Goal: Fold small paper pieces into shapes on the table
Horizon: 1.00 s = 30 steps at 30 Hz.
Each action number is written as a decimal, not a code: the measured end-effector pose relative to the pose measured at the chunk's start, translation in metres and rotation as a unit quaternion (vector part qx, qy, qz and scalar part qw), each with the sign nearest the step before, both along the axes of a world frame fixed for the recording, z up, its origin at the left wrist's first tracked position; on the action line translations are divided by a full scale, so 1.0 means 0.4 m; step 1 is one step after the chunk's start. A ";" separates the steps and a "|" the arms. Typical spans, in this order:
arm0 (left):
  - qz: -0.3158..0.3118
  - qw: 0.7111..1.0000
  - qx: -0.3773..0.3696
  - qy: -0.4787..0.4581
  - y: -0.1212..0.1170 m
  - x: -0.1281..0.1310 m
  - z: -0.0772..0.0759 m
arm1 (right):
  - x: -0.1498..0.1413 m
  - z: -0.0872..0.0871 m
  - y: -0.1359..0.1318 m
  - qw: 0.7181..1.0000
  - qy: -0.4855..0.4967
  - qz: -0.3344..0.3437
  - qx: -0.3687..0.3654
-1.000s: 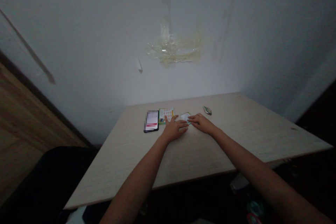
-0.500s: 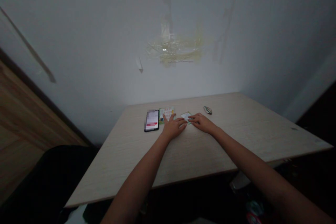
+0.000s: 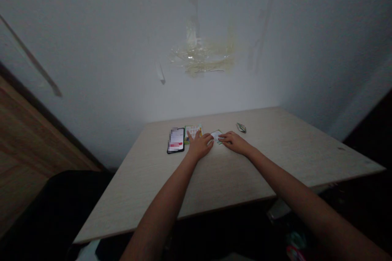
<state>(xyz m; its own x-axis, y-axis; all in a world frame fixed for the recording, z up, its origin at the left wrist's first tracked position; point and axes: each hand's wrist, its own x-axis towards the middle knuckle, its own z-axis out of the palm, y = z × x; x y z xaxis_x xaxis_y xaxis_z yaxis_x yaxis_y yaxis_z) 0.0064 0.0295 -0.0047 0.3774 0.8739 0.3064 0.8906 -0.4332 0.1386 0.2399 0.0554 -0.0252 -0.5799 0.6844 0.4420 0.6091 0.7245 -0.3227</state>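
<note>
A small pale printed piece of paper (image 3: pixel 216 135) lies on the table between my two hands. My right hand (image 3: pixel 235 142) rests its outstretched fingers on the right part of this paper and covers some of it. With fingers spread, my left hand (image 3: pixel 199 147) reaches over the lower edge of a colourful printed sheet or booklet (image 3: pixel 192 130). Its other fingertips are at the left edge of the small paper; whether they touch it I cannot tell. Neither hand is wrapped round anything.
A phone (image 3: pixel 176 140) with a lit screen lies left of the printed sheet. Beyond my right hand is a small folded, patterned item (image 3: pixel 241 127). The pale wooden table (image 3: pixel 147 183) meets a wall (image 3: pixel 122 49) with old tape on it. A dark shape (image 3: pixel 58 200) stands at the left.
My left hand has shifted slightly left, away from my right hand, so the gap between them is wider and more of the small paper shows. My right hand stays nearly still.
</note>
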 end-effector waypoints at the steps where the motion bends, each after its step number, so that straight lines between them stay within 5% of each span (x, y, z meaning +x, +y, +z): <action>1: 0.002 1.000 -0.002 0.002 0.001 0.000 0.000 | 0.000 0.000 0.000 1.000 0.002 0.000 0.000; 30: 0.025 1.000 0.002 0.014 0.006 -0.003 -0.005 | -0.003 -0.007 0.001 0.999 -0.025 -0.022 0.013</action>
